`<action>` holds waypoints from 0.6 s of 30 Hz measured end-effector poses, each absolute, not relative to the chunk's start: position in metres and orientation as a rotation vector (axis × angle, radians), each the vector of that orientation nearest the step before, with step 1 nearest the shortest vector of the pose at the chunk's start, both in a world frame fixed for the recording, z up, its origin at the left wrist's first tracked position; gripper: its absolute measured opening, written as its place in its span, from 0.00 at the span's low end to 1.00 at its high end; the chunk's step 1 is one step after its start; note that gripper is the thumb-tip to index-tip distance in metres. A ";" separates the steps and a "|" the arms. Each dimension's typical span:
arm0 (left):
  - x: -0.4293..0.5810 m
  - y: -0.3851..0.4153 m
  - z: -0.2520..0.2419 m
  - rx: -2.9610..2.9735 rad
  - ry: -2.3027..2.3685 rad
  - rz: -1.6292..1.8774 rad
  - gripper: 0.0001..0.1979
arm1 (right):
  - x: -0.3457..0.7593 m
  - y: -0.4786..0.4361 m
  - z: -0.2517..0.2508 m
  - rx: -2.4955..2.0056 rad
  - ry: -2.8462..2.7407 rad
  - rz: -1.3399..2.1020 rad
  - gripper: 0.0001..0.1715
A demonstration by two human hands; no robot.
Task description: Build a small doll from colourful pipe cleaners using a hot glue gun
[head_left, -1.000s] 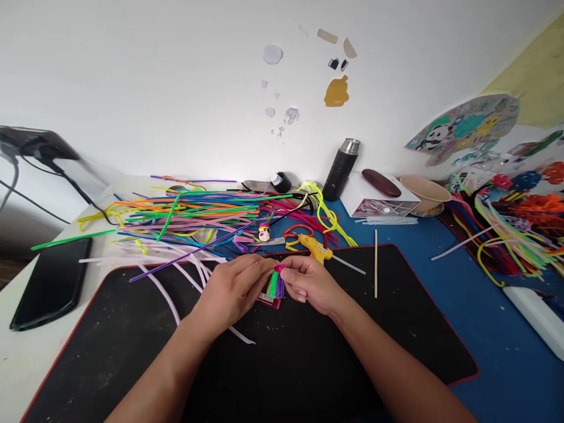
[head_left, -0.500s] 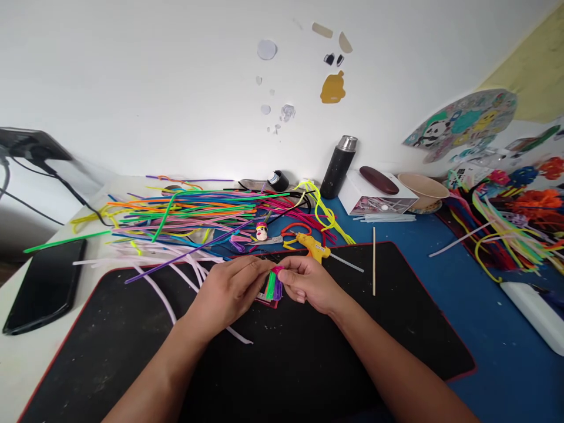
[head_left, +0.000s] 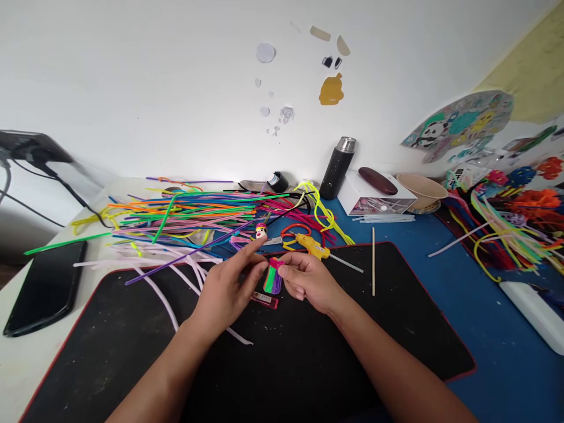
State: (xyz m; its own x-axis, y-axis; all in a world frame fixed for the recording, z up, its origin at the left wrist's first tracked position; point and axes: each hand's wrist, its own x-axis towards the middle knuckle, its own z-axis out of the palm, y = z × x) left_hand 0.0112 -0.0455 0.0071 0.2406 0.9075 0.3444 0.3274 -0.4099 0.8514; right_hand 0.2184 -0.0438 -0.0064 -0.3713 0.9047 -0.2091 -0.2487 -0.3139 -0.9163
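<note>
A small fan-shaped pipe-cleaner piece (head_left: 273,279) is held up over the black mat, with a pink band on top and orange, green and purple strands hanging below. My right hand (head_left: 311,279) pinches its right side between thumb and bent fingers. At the band's left end, the thumb and a finger of my left hand (head_left: 231,288) close on it, while the index finger is lifted away. Just beyond my hands lie a small doll head (head_left: 261,231) with a pink and yellow cap, a yellow glue gun (head_left: 312,245) and orange-handled scissors (head_left: 296,229). Under the piece lies a small red-edged item (head_left: 265,300).
Many coloured pipe cleaners (head_left: 189,208) spread along the back left. A phone (head_left: 46,288) lies at left. A black flask (head_left: 337,169), a white box (head_left: 374,194) and a bowl (head_left: 422,189) stand at the back. A wooden stick (head_left: 373,261) lies on the right.
My left index finger has lifted and spread away from the piece, and the left hand has opened somewhat. More of the pink band and the orange strands now shows.
</note>
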 end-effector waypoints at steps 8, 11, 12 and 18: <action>0.022 -0.048 0.000 1.616 1.067 0.951 0.27 | 0.207 -0.040 0.000 -1.111 -1.084 1.617 0.26; 0.024 -0.048 -0.006 1.694 1.184 0.994 0.20 | 0.203 -0.040 -0.002 -1.123 -1.088 1.588 0.26; 0.024 -0.048 -0.007 1.711 1.211 1.007 0.17 | 0.202 -0.040 -0.003 -1.123 -1.089 1.582 0.26; 0.024 -0.050 -0.001 1.758 1.293 0.996 0.15 | 0.201 -0.039 0.001 -1.139 -1.161 1.563 0.25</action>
State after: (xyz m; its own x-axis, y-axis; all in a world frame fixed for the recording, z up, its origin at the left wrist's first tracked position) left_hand 0.0236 -0.0501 -0.0006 0.1963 0.9668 0.1636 0.4048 -0.2319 0.8845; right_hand 0.2014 -0.0391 0.0013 -0.2168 0.9608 -0.1727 -0.1121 -0.2003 -0.9733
